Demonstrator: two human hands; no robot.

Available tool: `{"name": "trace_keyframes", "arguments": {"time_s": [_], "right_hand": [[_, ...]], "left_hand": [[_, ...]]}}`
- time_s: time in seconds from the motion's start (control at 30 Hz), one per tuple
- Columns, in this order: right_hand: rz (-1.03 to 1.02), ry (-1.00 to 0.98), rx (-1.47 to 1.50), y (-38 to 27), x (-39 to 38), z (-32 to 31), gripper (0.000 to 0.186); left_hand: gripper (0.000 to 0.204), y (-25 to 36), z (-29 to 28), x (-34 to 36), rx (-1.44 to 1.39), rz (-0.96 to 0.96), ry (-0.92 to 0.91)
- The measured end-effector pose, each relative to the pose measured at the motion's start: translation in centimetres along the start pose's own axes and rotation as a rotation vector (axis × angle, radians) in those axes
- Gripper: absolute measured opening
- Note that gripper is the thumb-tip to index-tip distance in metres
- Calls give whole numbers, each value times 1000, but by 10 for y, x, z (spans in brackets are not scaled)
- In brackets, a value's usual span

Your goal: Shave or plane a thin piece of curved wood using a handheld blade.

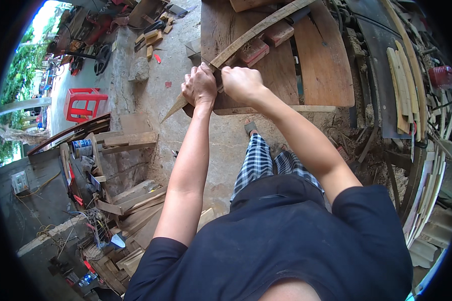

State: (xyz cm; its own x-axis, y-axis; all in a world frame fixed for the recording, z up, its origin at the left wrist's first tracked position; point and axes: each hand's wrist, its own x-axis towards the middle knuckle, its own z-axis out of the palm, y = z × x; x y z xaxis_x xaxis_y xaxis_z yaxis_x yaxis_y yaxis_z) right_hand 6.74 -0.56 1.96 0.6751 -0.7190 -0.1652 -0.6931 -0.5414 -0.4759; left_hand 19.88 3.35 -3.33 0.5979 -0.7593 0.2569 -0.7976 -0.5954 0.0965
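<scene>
A long, curved wooden strip runs diagonally over a brown wooden worktop, its tapered end sticking out past the left edge. My left hand has its fingers curled over the strip near that edge. Just right of it, my right hand is closed beside the strip; what it holds is hidden by the fingers. Red-edged blocks lie on the worktop beneath the strip. A grey angular object shows behind my left hand, too small to make out.
A red plastic stool stands at the left. Stacked boards and planks line the right side, near a red container. Wood scraps and a paint can crowd the lower left. Small offcuts lie on the concrete floor.
</scene>
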Motion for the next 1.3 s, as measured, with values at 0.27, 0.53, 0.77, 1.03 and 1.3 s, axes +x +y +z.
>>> {"name": "trace_keyframes", "arguments": {"time_s": [0.27, 0.53, 0.77, 1.03, 1.3], "right_hand": [[5, -8, 2, 8, -46, 4, 18], [-11, 70, 11, 2, 5, 17, 21], [-41, 19, 13, 7, -15, 6, 20], [-44, -2, -2, 1, -27, 8, 20], [-48, 71, 38, 5, 14, 16, 19]], "left_hand": [[46, -9, -1, -4, -3, -30, 2], [45, 1, -4, -3, -20, -52, -12], [44, -1, -6, -1, -5, -55, 6], [44, -10, -8, -4, -7, -80, 14], [45, 3, 0, -1, -34, -42, 14]]}}
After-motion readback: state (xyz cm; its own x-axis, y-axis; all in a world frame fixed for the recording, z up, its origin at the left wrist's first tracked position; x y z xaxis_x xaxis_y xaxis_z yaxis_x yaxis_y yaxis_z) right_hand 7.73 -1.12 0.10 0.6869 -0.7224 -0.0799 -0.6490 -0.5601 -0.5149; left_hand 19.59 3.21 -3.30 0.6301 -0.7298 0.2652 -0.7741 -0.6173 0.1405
